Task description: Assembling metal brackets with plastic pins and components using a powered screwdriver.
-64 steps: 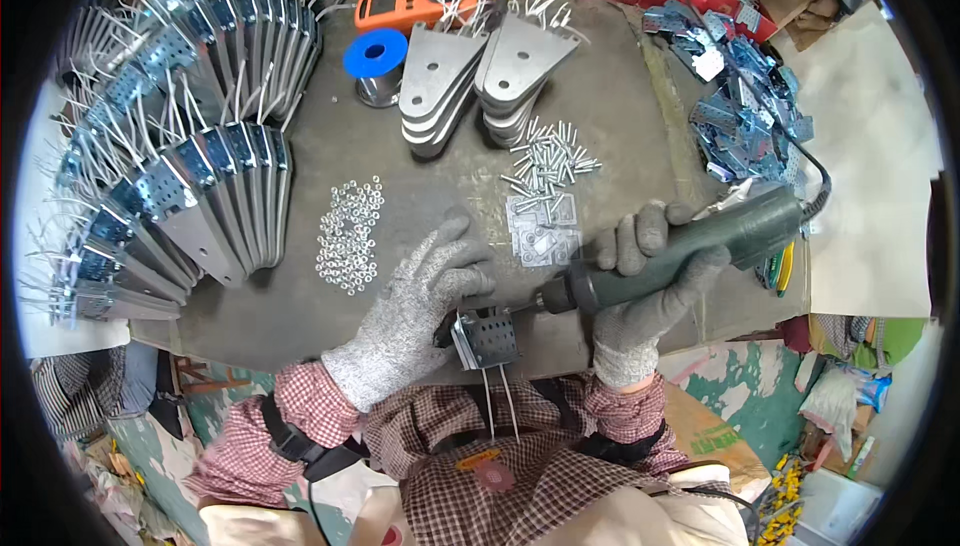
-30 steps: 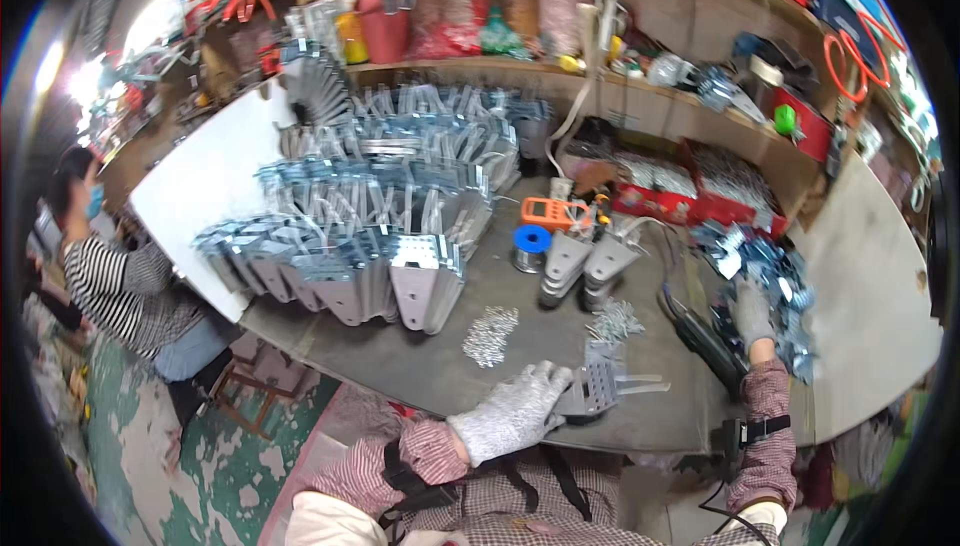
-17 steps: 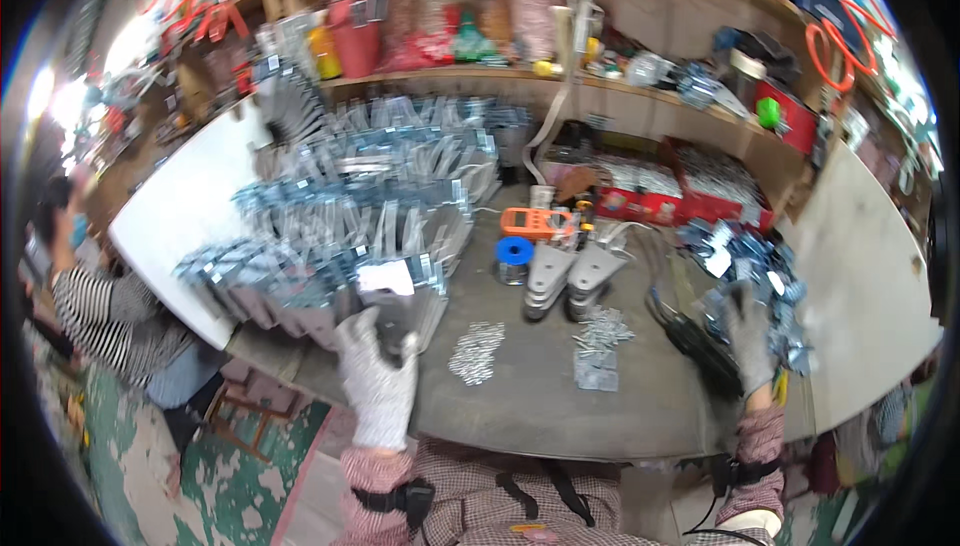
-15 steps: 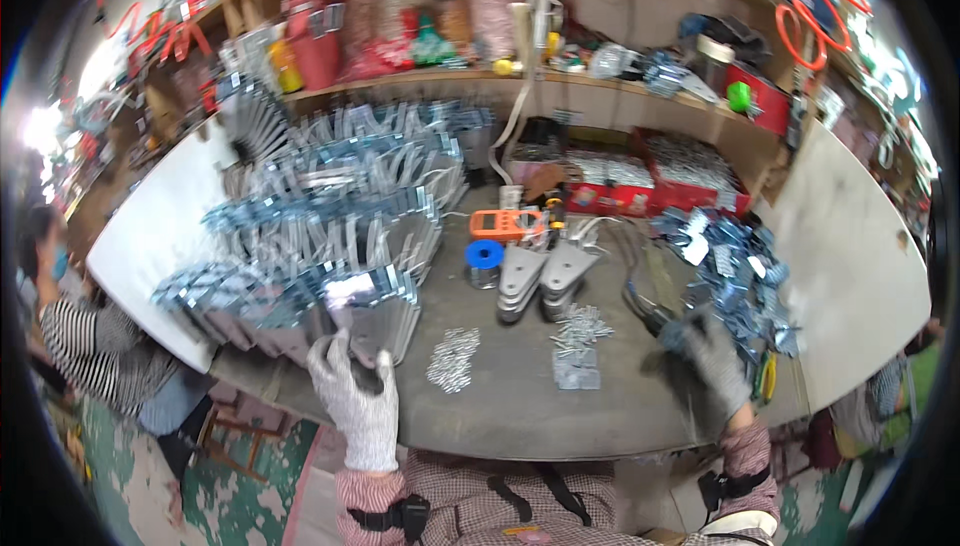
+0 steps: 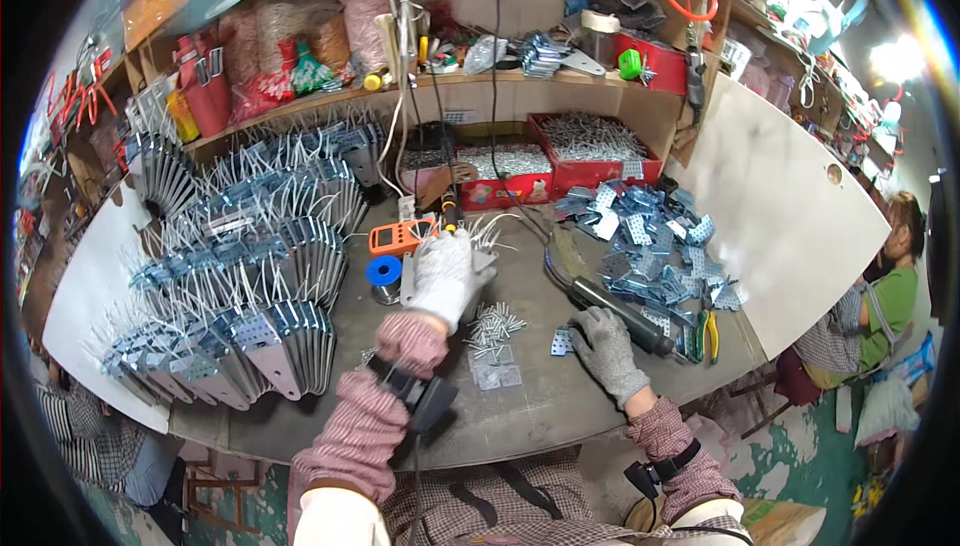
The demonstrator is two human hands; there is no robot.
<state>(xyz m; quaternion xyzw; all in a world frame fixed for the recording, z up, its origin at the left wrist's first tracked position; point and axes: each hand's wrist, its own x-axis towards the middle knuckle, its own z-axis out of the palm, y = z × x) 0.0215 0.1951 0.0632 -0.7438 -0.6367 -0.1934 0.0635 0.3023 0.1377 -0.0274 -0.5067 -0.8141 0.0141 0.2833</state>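
Observation:
My left hand (image 5: 445, 271), in a white glove, reaches over the grey metal plates with white wires (image 5: 482, 268) at mid-table; its fingertips are hidden among them. My right hand (image 5: 607, 354), in a grey glove, is low over the table with its fingers closed at the edge of a small blue perforated metal plate (image 5: 562, 342). Just beyond it lies a black corded cylindrical tool (image 5: 620, 316), like an electric screwdriver. Between the hands is a heap of small screws or rivets (image 5: 494, 326), with flat, clear-looking pieces (image 5: 496, 368) nearer me.
Rows of wired metal assemblies (image 5: 265, 346) fill the left side. A blue solder spool (image 5: 384, 274) and an orange meter (image 5: 400, 237) stand beside my left hand. Loose blue plates (image 5: 650, 246) lie at right, near pliers (image 5: 710, 334). Red boxes of fasteners (image 5: 595, 141) stand behind.
The view has turned to the right. My left hand has gone from the assemblies on the left to the grey plates at mid-table. My right hand has moved left, away from the black tool.

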